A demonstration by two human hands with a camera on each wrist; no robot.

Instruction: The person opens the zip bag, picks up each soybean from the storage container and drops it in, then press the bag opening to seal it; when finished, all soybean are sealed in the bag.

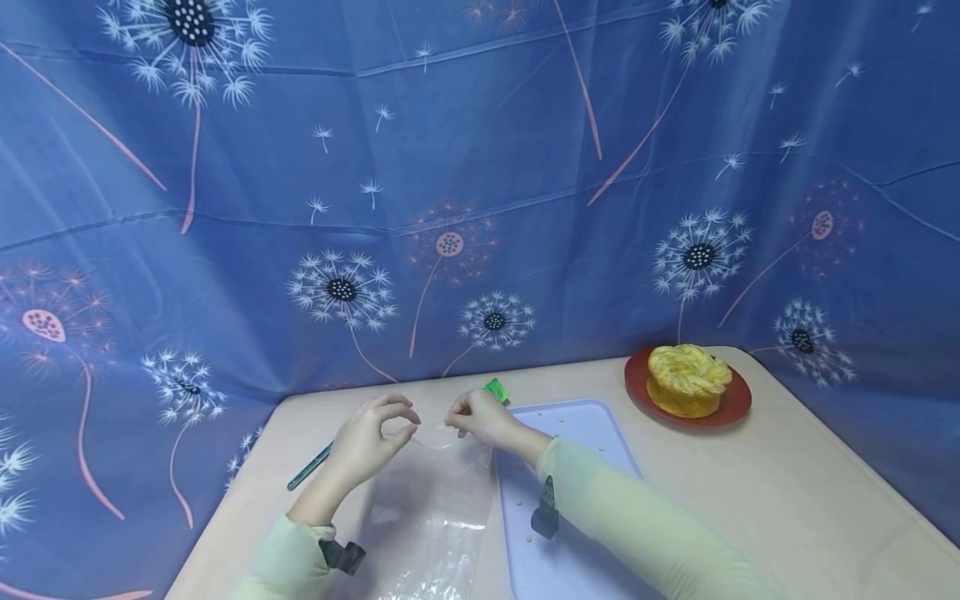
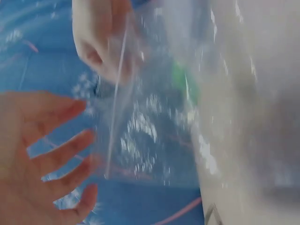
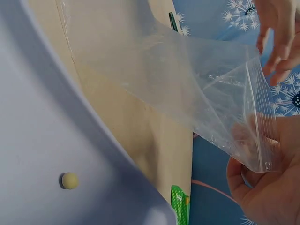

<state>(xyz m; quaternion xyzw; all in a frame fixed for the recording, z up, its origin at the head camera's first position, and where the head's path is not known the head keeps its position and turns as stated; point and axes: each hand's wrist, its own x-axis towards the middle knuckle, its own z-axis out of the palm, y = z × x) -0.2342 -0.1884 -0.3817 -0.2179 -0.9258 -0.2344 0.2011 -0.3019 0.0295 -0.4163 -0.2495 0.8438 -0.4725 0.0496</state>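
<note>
One clear plastic zip bag [image 1: 431, 496] is near the middle of the scene, in front of the person, its mouth raised and the rest of it sloping down over a pale wooden-looking counter [image 1: 795, 492]. Glare and creases shine along its lower part. A right hand [image 1: 486, 419] has a corner of the bag at the zip end, its grip closed to a pinch between thumb and fingers. A left hand [image 1: 372, 440] faces it near the opposite end of the zip; its grip is loosely spread, fingers gently bent and a gap left before the thumb. Whether its fingertips touch the plastic cannot be told. Both arms wear pale green sleeves [image 1: 637, 517], with a dark device [image 1: 546, 512] on each wrist.

Just to the right of the bag lies a pale lavender tray [image 1: 525, 479], partly under the right arm. Several small balls dot it; one ball [image 3: 70, 181], seen close in the right wrist view, is pale yellow-green. Beside the tray's far corner sits a bright green object [image 1: 497, 389]. A slim dark teal stick [image 1: 310, 467] lies left of the left hand. Toward the far right, a red plate [image 1: 635, 379] holds a yellow, cake-like round [image 1: 687, 383] with a twisted top. Behind everything hangs a blue cloth [image 1: 480, 167] printed with white and pink dandelions.
</note>
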